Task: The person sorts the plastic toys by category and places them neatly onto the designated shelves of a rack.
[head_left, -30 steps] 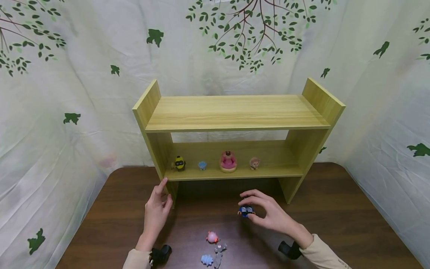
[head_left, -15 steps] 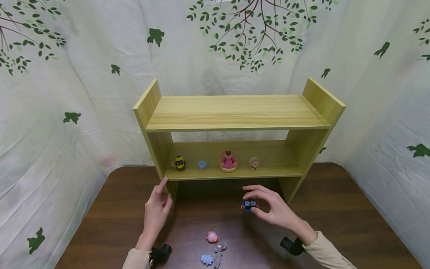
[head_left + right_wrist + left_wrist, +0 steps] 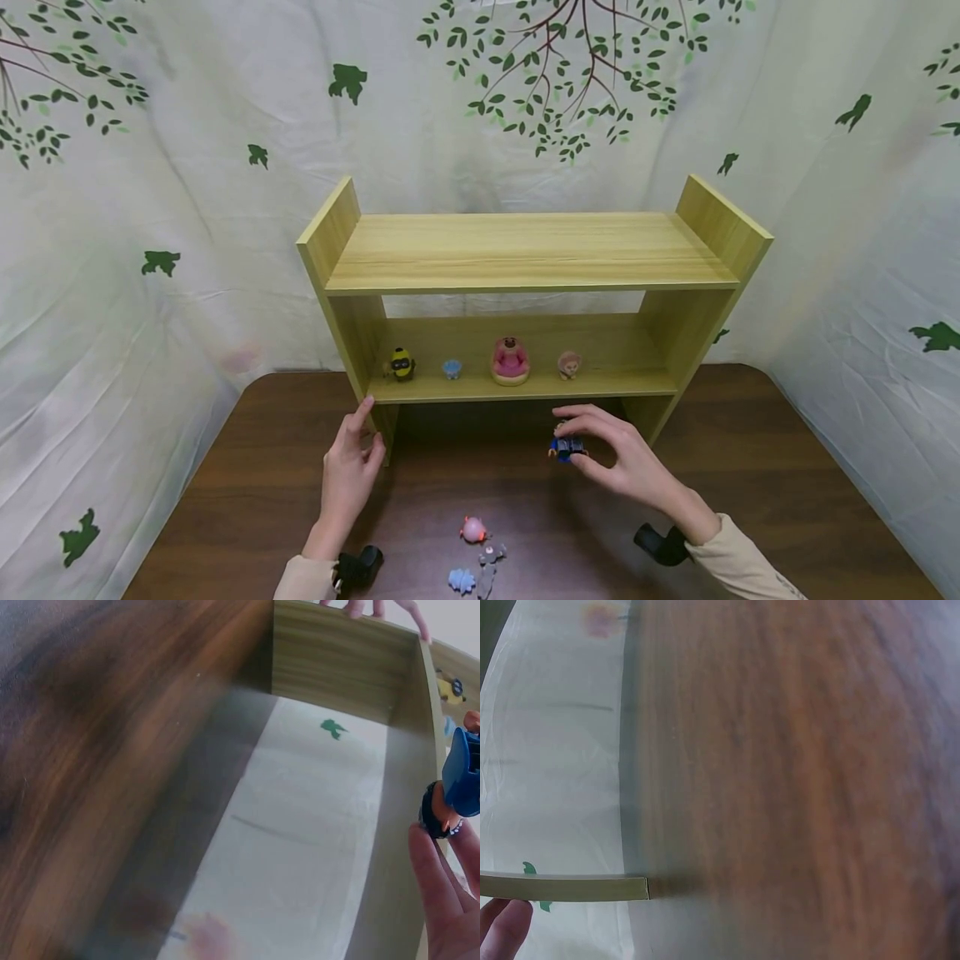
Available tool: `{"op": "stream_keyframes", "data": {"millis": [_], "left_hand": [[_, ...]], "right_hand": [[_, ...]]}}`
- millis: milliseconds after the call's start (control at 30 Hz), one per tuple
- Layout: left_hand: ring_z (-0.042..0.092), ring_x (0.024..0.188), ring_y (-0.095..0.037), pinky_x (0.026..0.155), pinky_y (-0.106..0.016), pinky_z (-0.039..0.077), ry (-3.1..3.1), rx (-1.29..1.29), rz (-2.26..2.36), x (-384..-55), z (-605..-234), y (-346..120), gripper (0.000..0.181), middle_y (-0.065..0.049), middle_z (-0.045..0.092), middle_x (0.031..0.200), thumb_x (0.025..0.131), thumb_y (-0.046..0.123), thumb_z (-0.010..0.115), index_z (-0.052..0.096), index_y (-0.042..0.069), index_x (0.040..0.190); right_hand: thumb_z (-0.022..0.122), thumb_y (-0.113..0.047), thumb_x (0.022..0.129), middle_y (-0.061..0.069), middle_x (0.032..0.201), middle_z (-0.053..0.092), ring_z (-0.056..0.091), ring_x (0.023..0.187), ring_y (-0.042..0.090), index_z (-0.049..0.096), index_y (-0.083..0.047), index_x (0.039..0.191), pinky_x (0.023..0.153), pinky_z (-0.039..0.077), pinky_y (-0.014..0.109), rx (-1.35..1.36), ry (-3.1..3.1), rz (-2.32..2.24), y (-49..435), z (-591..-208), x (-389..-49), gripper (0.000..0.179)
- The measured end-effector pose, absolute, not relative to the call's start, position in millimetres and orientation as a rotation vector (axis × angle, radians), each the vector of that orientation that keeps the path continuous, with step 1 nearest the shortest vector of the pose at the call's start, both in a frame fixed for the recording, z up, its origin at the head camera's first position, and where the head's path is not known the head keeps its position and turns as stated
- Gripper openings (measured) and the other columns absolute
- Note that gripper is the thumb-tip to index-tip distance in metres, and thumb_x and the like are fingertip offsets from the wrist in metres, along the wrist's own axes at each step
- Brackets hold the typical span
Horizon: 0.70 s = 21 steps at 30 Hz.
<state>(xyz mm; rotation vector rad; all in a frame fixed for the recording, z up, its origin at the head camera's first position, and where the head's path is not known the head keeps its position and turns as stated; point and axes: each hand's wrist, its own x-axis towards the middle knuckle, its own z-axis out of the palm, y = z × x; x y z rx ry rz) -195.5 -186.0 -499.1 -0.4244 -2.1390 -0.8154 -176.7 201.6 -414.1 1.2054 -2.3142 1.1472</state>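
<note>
My right hand (image 3: 626, 458) pinches a small toy figure (image 3: 567, 447) in blue and black between thumb and fingers, in front of the lower right of the wooden shelf (image 3: 525, 398). In the right wrist view the figure (image 3: 463, 772) shows a blue body, orange parts and a dark end by the fingertips. My left hand (image 3: 351, 467) touches the shelf's left side panel near the middle board; in the left wrist view a fingertip (image 3: 511, 922) lies against the panel's edge (image 3: 570, 889). On the middle board stand a yellow-and-black figure (image 3: 402, 364), a small blue one (image 3: 452, 369), a pink bear (image 3: 510, 362) and a pale pink figure (image 3: 568, 364).
On the brown table (image 3: 247, 500) in front of the shelf lie a pink round toy (image 3: 473, 529), a blue toy (image 3: 461, 581) and a grey toy (image 3: 489, 567). A white curtain (image 3: 225, 125) with leaf prints hangs behind.
My right hand has moved a little to the right and toward the shelf, with the toy figure in its grip. The left hand has stayed at the side panel.
</note>
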Motion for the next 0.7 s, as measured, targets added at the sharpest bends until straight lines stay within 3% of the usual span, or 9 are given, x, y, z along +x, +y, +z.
{"op": "stream_keyframes", "data": {"millis": [400,567,700], "left_hand": [[0.060,0.074,-0.023,0.056,-0.025,0.054,-2.154,-0.426,-0.821,-196,-501,-187,0.074,-0.010,0.051,0.091,0.079,-0.013,0.061,0.037,0.016,0.142],[0.059,0.074,-0.022,0.055,-0.025,0.054,-2.153,-0.426,-0.820,-196,-501,-187,0.074,-0.009,0.051,0.090,0.079,-0.013,0.060,0.037,0.016,0.143],[0.059,0.074,-0.022,0.056,-0.024,0.054,-2.154,-0.427,-0.825,-196,-502,-187,0.076,-0.010,0.051,0.091,0.078,-0.014,0.060,0.036,0.017,0.143]], "right_hand": [[0.072,0.008,0.075,0.012,0.124,0.059,0.057,0.111,0.030,0.064,-0.012,0.112,0.097,0.039,0.021,1.164,-2.264,1.143,206,-392,-171,0.042],[0.070,0.013,0.073,0.014,0.120,0.061,0.058,0.110,0.025,0.065,-0.007,0.108,0.094,0.041,0.019,1.132,-2.275,1.143,203,-370,-161,0.040],[0.072,0.011,0.074,0.015,0.121,0.060,0.058,0.110,0.025,0.063,-0.003,0.112,0.095,0.042,0.020,1.115,-2.284,1.189,211,-383,-170,0.041]]}}
